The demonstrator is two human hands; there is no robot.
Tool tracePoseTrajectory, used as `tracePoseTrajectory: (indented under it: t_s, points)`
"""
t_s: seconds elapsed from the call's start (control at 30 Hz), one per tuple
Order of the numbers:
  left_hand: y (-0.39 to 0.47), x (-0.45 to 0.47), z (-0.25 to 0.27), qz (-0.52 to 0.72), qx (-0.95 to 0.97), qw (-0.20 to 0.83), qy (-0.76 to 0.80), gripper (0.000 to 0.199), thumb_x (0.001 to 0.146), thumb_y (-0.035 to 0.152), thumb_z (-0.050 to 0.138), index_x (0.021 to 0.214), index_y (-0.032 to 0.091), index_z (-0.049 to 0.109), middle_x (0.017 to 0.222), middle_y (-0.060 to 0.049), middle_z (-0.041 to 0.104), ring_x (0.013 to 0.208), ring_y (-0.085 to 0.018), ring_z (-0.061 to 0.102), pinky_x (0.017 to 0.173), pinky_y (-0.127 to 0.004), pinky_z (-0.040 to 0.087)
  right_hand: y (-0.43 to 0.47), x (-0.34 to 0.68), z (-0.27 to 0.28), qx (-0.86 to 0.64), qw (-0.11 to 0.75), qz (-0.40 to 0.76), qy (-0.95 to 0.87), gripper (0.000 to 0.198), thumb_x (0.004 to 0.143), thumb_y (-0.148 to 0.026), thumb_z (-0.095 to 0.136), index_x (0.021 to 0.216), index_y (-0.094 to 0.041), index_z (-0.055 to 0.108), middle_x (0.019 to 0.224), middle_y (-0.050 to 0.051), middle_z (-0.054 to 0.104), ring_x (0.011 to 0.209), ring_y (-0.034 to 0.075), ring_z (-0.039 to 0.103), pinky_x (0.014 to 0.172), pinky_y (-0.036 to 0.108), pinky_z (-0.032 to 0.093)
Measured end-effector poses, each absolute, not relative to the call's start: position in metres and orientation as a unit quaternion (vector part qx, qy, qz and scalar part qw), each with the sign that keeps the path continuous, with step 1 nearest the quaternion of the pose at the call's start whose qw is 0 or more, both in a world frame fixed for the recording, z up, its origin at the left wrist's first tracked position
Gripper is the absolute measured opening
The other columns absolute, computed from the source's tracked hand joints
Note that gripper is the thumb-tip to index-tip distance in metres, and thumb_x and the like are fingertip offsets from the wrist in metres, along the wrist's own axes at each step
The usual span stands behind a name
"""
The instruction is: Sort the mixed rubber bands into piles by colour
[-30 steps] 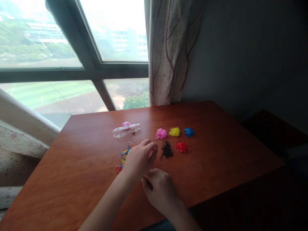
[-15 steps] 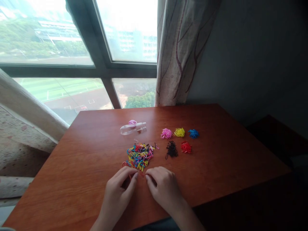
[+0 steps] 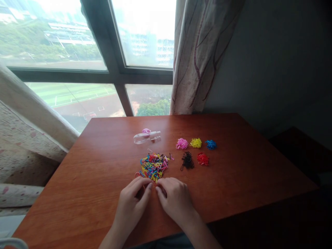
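Observation:
A pile of mixed-colour plastic stitch markers [image 3: 155, 166], shaped like small safety pins, lies just beyond my fingertips. My left hand [image 3: 138, 193] is closed in a pinch, with a bit of orange-red showing inside its curled fingers. Facing it, my right hand [image 3: 171, 193] is pinched too. Between the two sets of fingertips shows a small red stitch marker [image 3: 155, 184], mostly covered by the fingers. Both hands rest low over the table at the pile's near edge.
Sorted heaps lie to the right: pink [image 3: 182, 143], yellow [image 3: 196, 143], blue [image 3: 211, 144], black [image 3: 187, 160] and red [image 3: 203, 159]. Behind the pile, a clear plastic bottle [image 3: 141, 138] lies on its side with a pink part. The wooden table [image 3: 77, 180] meets a window and curtains [image 3: 199, 58].
My hands have come closer together and slightly nearer the pile, around the red stitch marker. The whole view has shifted a little; the heaps stay where they were on the table.

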State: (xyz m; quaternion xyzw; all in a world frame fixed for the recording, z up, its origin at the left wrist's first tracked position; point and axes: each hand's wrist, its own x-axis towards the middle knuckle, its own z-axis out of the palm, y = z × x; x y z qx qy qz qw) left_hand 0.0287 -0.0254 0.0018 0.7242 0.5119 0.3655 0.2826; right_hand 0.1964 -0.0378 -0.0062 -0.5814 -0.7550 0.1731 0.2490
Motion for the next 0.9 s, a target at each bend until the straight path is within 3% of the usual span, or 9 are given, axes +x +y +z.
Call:
tracePoseTrajectory:
  t_s: [0.4,0.9]
  points:
    - [-0.026,0.029,0.000,0.361,0.729,0.284,0.508,0.015,0.093,0.026,0.056,0.085,0.019,0.066,0.082,-0.002,0.067,0.075,-0.015,0.063,0.070,-0.024,0.049,-0.039,0.196,-0.014,-0.570,0.264,0.149,-0.764,0.011,0.088,-0.015,0.060,0.080,-0.024,0.060,0.077,-0.002,0.067,0.073,0.017,0.060,0.064,0.027,0.033]
    - [-0.025,0.030,0.002,0.354,0.741,0.258,0.508,0.018,0.092,0.027,0.054,0.083,0.018,0.067,0.076,-0.003,0.067,0.068,-0.014,0.062,0.064,-0.023,0.049,-0.048,0.232,-0.014,-0.578,0.368,0.167,-0.709,0.016,0.093,-0.018,0.052,0.082,-0.022,0.063,0.068,0.000,0.063,0.064,0.015,0.058,0.063,0.024,0.039]
